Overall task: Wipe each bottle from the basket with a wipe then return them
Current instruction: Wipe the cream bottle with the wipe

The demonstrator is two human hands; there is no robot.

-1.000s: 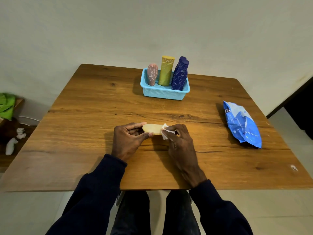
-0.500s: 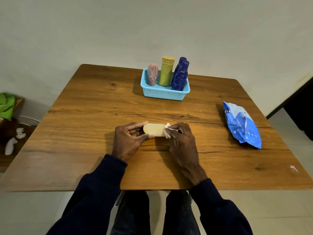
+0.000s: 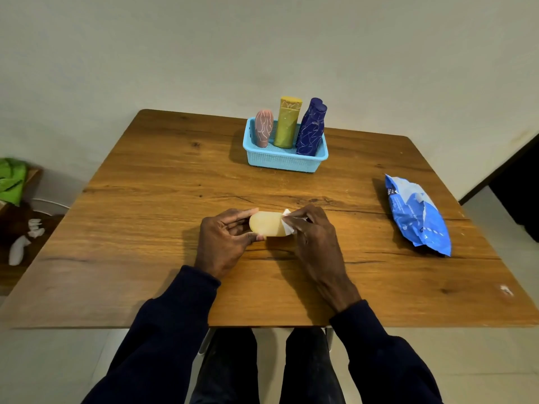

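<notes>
Only illegible white print on the blue wipe pack [image 3: 417, 214]

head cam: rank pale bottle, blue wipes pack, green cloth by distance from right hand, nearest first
1. Pale bottle: at the right hand, under its wipe.
2. Blue wipes pack: on the table, to the right.
3. Green cloth: off the table, far left.

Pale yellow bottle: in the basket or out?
Out. The left hand holds the pale yellow bottle sideways, well short of the basket.

place: home room | wooden table [image 3: 163, 182] | plain wall [image 3: 204, 53] | pale floor [image 3: 495, 363]
</notes>
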